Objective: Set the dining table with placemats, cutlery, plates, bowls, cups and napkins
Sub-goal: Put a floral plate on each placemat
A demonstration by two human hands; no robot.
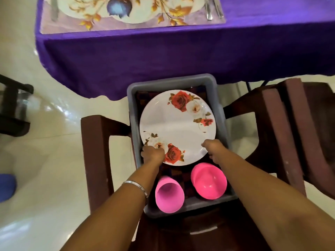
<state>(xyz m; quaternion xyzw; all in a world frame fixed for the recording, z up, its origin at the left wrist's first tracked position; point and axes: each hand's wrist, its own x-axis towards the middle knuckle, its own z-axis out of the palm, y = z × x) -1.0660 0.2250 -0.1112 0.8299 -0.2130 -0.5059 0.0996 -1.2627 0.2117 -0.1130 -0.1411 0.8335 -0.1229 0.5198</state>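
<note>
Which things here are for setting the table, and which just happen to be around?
For the job: rose plate held by left hand and right hand, pink cup, pink bowls, grey tub, placemat.

Just around: brown chairs, blue object.

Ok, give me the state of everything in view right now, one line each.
Rose plate: flat in the bin, gripped at its near rim.
Left hand: closed on the plate's edge.
Right hand: closed on the plate's edge.
Pink cup: on its side, empty.
Pink bowls: stacked, tilted, empty.
Grey bin: resting on a chair.
Placemat: laid on the table, already set.
</note>
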